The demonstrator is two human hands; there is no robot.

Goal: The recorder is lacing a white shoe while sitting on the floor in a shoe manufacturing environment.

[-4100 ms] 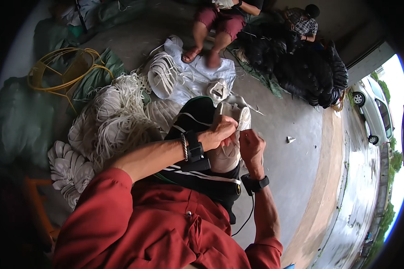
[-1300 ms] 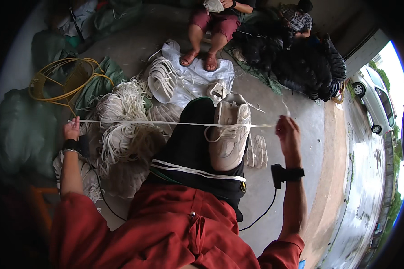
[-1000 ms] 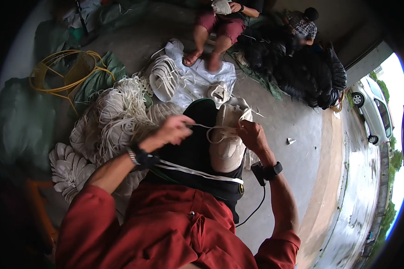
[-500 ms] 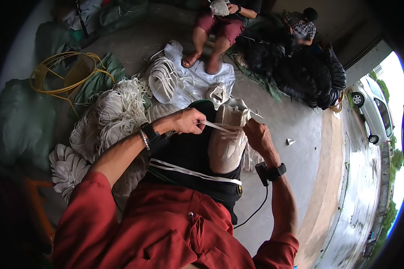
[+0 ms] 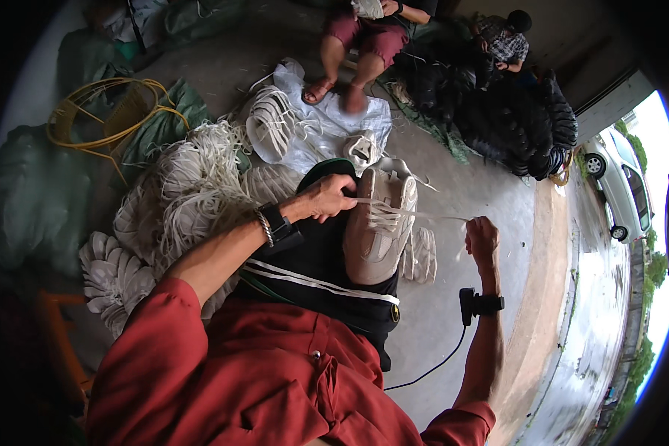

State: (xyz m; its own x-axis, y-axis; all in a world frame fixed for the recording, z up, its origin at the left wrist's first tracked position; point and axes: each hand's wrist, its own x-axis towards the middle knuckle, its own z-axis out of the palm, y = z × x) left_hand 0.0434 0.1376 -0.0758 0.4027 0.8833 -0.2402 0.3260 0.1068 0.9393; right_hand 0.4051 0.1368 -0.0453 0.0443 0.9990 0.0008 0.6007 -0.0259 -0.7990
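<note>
On my lap, over a black apron (image 5: 312, 256), rests a cream sneaker (image 5: 372, 249) with its toe toward me. White lace (image 5: 383, 215) crosses its lower eyelets. My left hand (image 5: 327, 198) is closed at the shoe's left side, pinching a part of the lace near the eyelets. Out to the right of the shoe, my right hand (image 5: 482, 238) is closed on the other stretch of the lace, which runs fairly taut from the shoe to my fingers. A white lace strand (image 5: 323, 284) also lies across the apron.
A big heap of white shoe parts (image 5: 201, 175) with loose laces lies to my left. Ahead, another shoe (image 5: 362, 149) sits by a white sheet (image 5: 334, 123), near a seated person's feet (image 5: 354, 99). A yellow round frame (image 5: 111, 111) stands far left; black bundles (image 5: 490, 111) lie far right.
My right hand has moved away from the shoe to the right, drawing the lace out. My left hand has shifted slightly right and up, close against the shoe.
</note>
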